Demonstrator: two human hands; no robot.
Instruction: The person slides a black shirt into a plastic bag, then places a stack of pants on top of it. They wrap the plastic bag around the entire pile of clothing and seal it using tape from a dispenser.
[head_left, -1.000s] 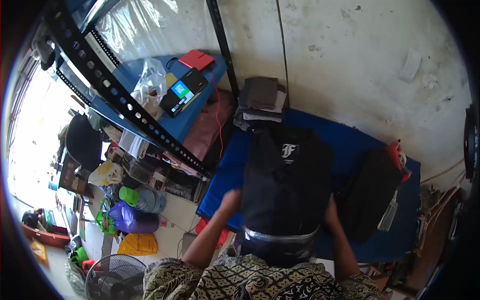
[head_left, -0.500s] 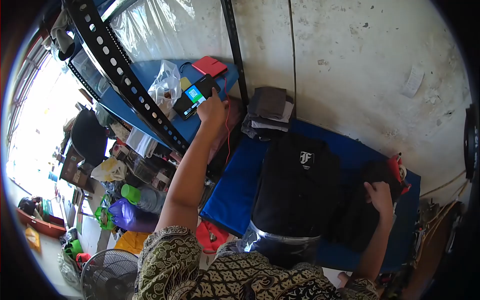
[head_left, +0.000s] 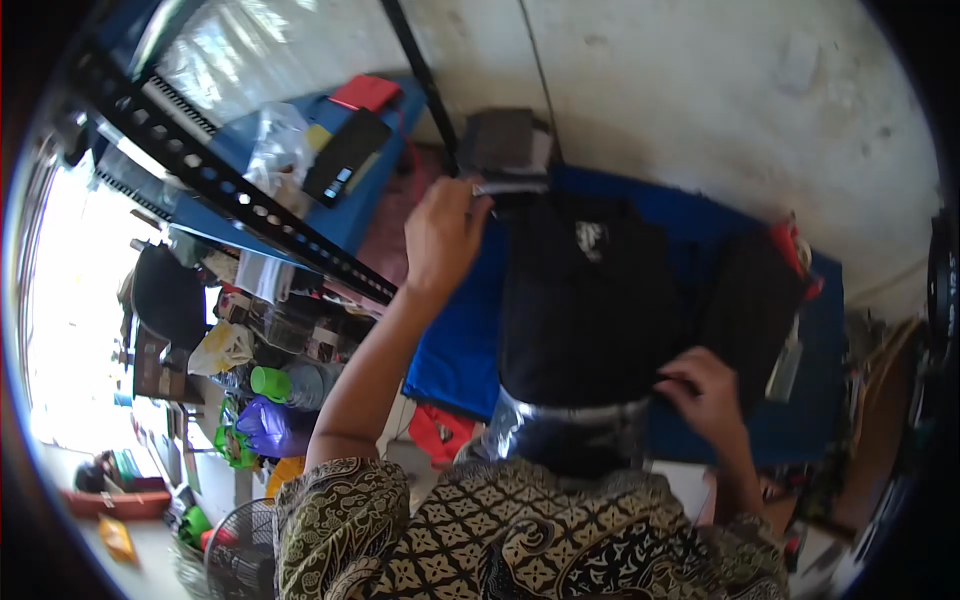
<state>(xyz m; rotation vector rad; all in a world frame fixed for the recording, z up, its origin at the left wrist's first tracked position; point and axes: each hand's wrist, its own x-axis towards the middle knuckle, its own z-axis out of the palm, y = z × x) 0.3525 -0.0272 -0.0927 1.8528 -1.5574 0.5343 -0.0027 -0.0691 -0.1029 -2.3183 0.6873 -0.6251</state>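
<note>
A folded black shirt (head_left: pixel 590 310) with a white emblem lies on the blue surface (head_left: pixel 450 345), its lower end over clear plastic packaging (head_left: pixel 575 425). My left hand (head_left: pixel 443 235) hovers left of the shirt's collar, fingers curled together; whether they hold anything is too blurred to tell. Near the shirt's lower right edge is my right hand (head_left: pixel 700 392), thumb and index finger apart, apparently holding nothing. Dark cloth (head_left: pixel 745 310) lies right of the shirt. Behind my left hand stands a stack of folded grey clothes (head_left: pixel 505 145).
A phone (head_left: pixel 345 158), a red case (head_left: pixel 366 93) and a plastic bag (head_left: pixel 277 150) rest on the blue shelf at upper left. A perforated black metal post (head_left: pixel 230 195) crosses in front of it. A fan (head_left: pixel 240 545) stands at lower left.
My left hand has left the phone and moved down and right towards the shirt. The phone screen has gone dark. My right hand has moved from the dark cloth to the shirt's lower right edge.
</note>
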